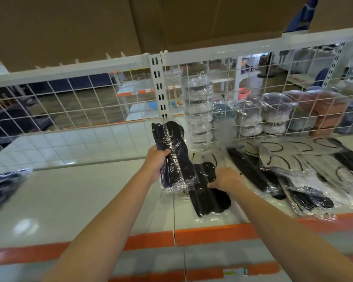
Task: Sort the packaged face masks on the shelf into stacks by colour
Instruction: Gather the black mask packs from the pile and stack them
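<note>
On the white shelf [90, 192], just in front of the wire mesh back [69, 110], the left hand [156, 163] is curled round a bundle of black packaged masks [173, 157], holding it raised and upright, its long axis running from the shelf surface up toward the mesh. The right hand [227, 179] lies on another black packaged mask [208, 192] that rests flat on the shelf, fingertips pinching its upper edge; this pack's long axis runs away from the front edge, tilted a little leftward at the far end. The sorting looks well underway but far from finished: a dark pile [2, 184] sits apart at the far left, perhaps one colour already set aside, while to the right a loose mixed heap of grey masks [293, 157] and black masks [253, 171] overlaps at odd angles, waiting to be separated. Black ones seem to be the colour being gathered now.
</note>
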Demonstrator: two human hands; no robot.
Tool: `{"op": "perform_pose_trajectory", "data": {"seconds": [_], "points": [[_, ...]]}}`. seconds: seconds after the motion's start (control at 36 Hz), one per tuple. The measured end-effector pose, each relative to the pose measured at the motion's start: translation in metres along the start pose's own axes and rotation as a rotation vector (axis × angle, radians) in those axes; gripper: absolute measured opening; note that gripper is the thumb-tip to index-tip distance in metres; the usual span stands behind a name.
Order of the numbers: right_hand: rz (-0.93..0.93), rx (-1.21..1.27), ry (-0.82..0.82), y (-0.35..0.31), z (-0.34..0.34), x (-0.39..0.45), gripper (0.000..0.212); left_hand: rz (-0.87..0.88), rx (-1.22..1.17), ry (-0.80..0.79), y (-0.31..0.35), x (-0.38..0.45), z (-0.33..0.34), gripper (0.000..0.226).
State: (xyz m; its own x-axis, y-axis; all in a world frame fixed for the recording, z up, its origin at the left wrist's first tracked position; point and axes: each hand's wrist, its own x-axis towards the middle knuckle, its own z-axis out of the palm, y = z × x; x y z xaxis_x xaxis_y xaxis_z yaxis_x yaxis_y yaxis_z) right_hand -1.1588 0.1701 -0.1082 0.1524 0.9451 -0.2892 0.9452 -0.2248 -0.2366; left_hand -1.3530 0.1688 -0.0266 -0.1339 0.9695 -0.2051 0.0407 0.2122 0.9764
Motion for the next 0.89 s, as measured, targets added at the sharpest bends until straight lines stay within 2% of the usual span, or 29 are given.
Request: {"op": "perform_pose_trajectory", "data": {"seconds": [0.08, 0.17, 0.28, 0.33, 0.42, 0.47, 0.58, 0.64, 0.69, 0.72, 0.78, 0.83, 0.89], "points": [[0.0, 0.059, -0.016, 0.0, -0.005, -0.005, 0.045, -0.026, 0.008, 0.0, 0.001, -0.001, 0.003, 0.025], [-0.008, 0.202, 0.066, 0.004, -0.022, -0.007, 0.034, -0.062, 0.004, 0.001, 0.003, -0.004, 0.004, 0.022], [-0.079, 0.534, 0.197, 0.005, -0.072, -0.01, 0.014, -0.105, -0.028, -0.019, 0.006, -0.006, 0.003, 0.021], [-0.14, 0.777, 0.212, 0.0, -0.099, -0.014, 0.014, -0.128, -0.08, -0.014, 0.006, -0.006, 0.006, 0.019], [-0.272, 1.17, 0.124, -0.01, -0.128, -0.029, 0.013, -0.17, -0.201, -0.042, 0.004, -0.003, 0.012, 0.036], [-0.355, 1.246, 0.111, -0.019, -0.135, -0.039, 0.013, -0.178, -0.323, -0.136, 0.002, 0.0, 0.016, 0.055], [-0.358, 1.113, 0.097, -0.036, -0.116, -0.036, 0.021, -0.205, -0.446, -0.343, 0.001, 0.004, 0.02, 0.085], [-0.335, 0.938, 0.084, -0.042, -0.098, -0.033, 0.021, -0.159, -0.398, -0.322, 0.004, 0.0, 0.023, 0.073], [-0.312, 0.791, 0.071, -0.046, -0.08, -0.03, 0.016, -0.138, -0.287, -0.208, 0.007, -0.004, 0.024, 0.041], [-0.284, 0.772, 0.068, -0.047, -0.074, -0.028, 0.023, -0.132, -0.228, -0.134, 0.007, -0.004, 0.023, 0.032], [-0.249, 0.722, 0.06, -0.042, -0.058, -0.018, 0.033, -0.138, -0.169, -0.069, 0.005, -0.001, 0.017, 0.03], [-0.235, 0.458, 0.036, -0.028, -0.038, -0.004, 0.039, -0.139, -0.146, -0.048, 0.005, 0.0, 0.006, 0.026], [-0.187, 0.166, 0.018, -0.01, -0.013, 0.005, 0.056, -0.131, -0.14, -0.016, 0.005, 0.001, -0.005, 0.025]]}}
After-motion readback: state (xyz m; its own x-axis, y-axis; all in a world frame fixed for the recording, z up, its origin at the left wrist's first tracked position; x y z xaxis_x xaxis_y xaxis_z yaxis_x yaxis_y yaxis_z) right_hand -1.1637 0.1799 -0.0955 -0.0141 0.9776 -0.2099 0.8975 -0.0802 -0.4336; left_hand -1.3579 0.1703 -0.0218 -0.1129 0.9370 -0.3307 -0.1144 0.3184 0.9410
